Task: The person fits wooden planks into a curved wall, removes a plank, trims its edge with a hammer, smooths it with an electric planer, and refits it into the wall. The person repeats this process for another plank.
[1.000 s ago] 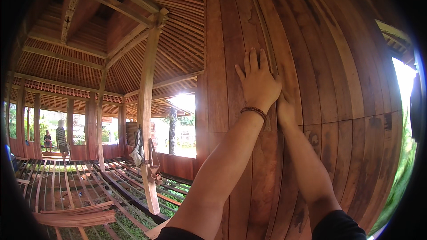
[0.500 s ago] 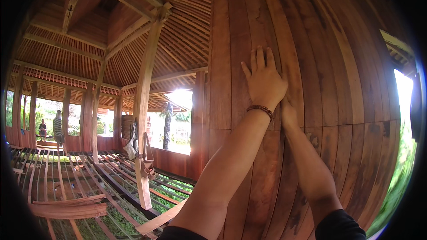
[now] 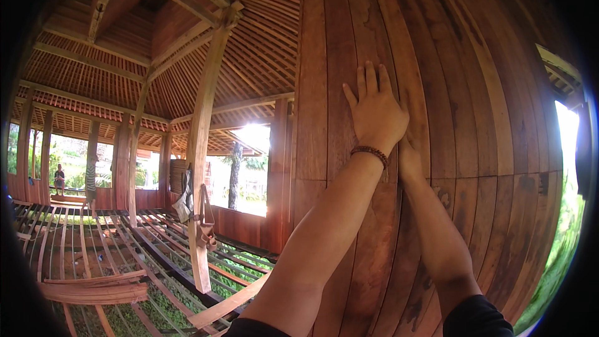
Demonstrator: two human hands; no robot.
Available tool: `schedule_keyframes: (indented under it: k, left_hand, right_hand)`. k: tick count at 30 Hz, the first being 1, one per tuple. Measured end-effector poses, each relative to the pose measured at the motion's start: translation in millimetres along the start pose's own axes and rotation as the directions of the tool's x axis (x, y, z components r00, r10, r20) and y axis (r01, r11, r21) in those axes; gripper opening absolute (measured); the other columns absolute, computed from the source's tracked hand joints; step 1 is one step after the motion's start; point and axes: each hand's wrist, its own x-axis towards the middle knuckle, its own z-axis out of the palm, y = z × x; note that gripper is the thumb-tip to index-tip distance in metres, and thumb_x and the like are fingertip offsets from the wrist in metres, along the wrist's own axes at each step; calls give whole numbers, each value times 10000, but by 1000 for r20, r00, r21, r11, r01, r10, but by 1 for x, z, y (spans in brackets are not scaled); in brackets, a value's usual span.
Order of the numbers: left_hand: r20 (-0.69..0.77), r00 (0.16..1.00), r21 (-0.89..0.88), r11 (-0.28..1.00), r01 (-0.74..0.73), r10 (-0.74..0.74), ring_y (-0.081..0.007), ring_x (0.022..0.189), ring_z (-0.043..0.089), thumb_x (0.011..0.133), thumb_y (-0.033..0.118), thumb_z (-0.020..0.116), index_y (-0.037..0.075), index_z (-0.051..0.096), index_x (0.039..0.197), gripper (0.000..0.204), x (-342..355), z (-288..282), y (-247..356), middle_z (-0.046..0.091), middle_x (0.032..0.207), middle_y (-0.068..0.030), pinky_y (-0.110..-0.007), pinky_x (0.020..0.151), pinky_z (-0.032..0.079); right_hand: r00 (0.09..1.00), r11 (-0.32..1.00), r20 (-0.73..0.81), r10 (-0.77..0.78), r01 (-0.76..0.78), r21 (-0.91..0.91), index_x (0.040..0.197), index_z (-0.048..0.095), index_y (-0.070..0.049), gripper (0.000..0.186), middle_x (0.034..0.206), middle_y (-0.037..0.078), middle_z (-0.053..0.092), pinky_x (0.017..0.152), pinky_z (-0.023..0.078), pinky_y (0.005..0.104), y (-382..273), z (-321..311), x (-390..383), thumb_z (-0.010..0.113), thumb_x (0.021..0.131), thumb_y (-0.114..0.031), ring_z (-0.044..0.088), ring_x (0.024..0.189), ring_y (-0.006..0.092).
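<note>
A tall wall of reddish-brown wooden planks (image 3: 468, 118) rises on the right of our view, where we see the left hand (image 3: 379, 115) laid flat against it, released, fingers stretched upward. The right hand (image 3: 410, 157) sits just below, close to the wall (its fingers are hidden, so we cannot tell whether they grasp anything). A brown beaded bracelet (image 3: 372, 151) circles the left wrist. Farther left stands a pale, square-edged wooden post (image 3: 203, 131).
</note>
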Motion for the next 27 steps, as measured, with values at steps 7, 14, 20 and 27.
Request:
schedule_keyframes:
  k: [7, 14, 20, 27]
  left_hand:
    - [40, 999, 9, 1000, -1, 1, -269, 1586, 155, 913, 253, 570, 22, 310, 1593, 764, -2, -3, -3, 234, 1689, -151, -574, 1278, 104]
    - [64, 998, 55, 998, -18, 14, -254, 1586, 158, 909, 258, 565, 26, 304, 1598, 771, -4, -11, 0, 235, 1690, -140, -545, 1284, 118]
    - [49, 999, 77, 997, -8, 5, -268, 1581, 183, 924, 287, 557, 37, 326, 1594, 751, -6, -10, 2, 242, 1688, -149, -545, 1278, 138]
    - [-21, 999, 82, 996, -39, 40, -302, 1571, 212, 917, 316, 574, 29, 353, 1582, 757, -5, 8, -4, 280, 1669, -177, -562, 1267, 137]
  right_hand:
    - [996, 996, 40, -78, 75, 51, 1478, 511, 30, 545, 1423, 206, 600, 1109, 397, 337, -1, 1, -7, 420, 1105, -355, 538, 1345, 277]
    - [997, 998, 41, -63, 62, 27, 1462, 539, 12, 498, 1264, 226, 690, 1052, 452, 340, -13, 0, -12, 475, 1073, -292, 629, 1230, 258]
    - [986, 987, 91, -138, 145, -67, 1444, 557, 5, 474, 1237, 288, 687, 1044, 469, 376, -5, -6, -19, 484, 1048, -246, 654, 1217, 331]
    - [985, 991, 116, -131, 130, 20, 1446, 551, 9, 457, 1326, 260, 660, 1071, 444, 360, 2, -7, -16, 499, 1059, -228, 613, 1282, 315]
